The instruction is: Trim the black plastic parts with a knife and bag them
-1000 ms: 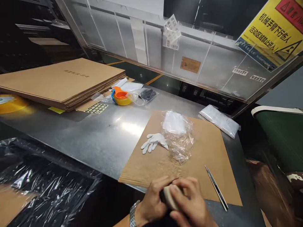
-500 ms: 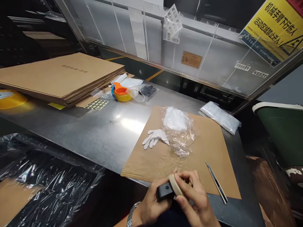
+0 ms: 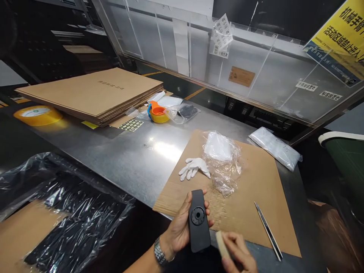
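Observation:
My left hand (image 3: 178,232) is wrapped round a long black plastic part (image 3: 200,237) with rounded ends. A round dial-like ring with a dark hole at its centre faces up. To its right, my right hand (image 3: 241,251) pinches a flat beige pad-like piece (image 3: 221,244), slightly blurred, a small gap away from the black part. Its exact kind I cannot make out. Beyond the hands, a white glove (image 3: 195,168) lies on a cardboard sheet (image 3: 256,182), beside a crumpled clear plastic bag (image 3: 224,178) with white material in it. A utility knife (image 3: 269,233) rests at the sheet's right.
Stacked cardboard (image 3: 93,91) stands at the back left of the metal table (image 3: 127,159), near a yellow tape roll (image 3: 38,115). An orange tape dispenser (image 3: 158,112) and a sticker sheet (image 3: 131,125) lie nearby. A plastic-wrapped white pack (image 3: 275,148) lies at right; black plastic film (image 3: 85,204) at lower left.
My left hand has turned the black part so its long face with the ring shows. My right hand has drawn the beige piece away, right and down. The view has shifted left.

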`<action>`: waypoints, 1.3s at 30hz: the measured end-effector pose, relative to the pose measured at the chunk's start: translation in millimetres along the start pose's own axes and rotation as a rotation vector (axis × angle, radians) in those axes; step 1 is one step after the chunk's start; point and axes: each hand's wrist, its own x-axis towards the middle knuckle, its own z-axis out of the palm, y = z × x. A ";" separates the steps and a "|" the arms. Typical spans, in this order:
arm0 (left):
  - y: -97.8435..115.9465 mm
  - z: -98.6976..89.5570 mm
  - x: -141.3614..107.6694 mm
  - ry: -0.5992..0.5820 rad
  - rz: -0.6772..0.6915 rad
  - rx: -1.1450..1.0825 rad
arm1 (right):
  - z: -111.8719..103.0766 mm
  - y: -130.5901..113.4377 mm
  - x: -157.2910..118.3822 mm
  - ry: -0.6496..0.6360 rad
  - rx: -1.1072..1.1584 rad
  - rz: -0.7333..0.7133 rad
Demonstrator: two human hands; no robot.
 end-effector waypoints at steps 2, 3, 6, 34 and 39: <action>-4.8 1.0 0.5 0.002 -0.079 0.049 | -13.2 -8.0 12.6 0.045 -0.109 -0.032; -8.9 0.8 0.6 -0.001 -0.130 0.092 | -17.4 -14.2 20.7 0.040 -0.154 -0.081; -23.8 -1.6 -0.4 0.001 -0.272 0.251 | -18.4 -35.6 44.4 -0.071 -0.254 -0.279; -32.7 0.5 1.5 0.180 -0.183 0.263 | 12.5 -58.8 32.0 -0.190 -0.581 -0.530; -34.8 7.3 6.0 0.182 -0.337 -0.005 | 16.4 -60.4 30.6 -0.105 -0.470 -0.408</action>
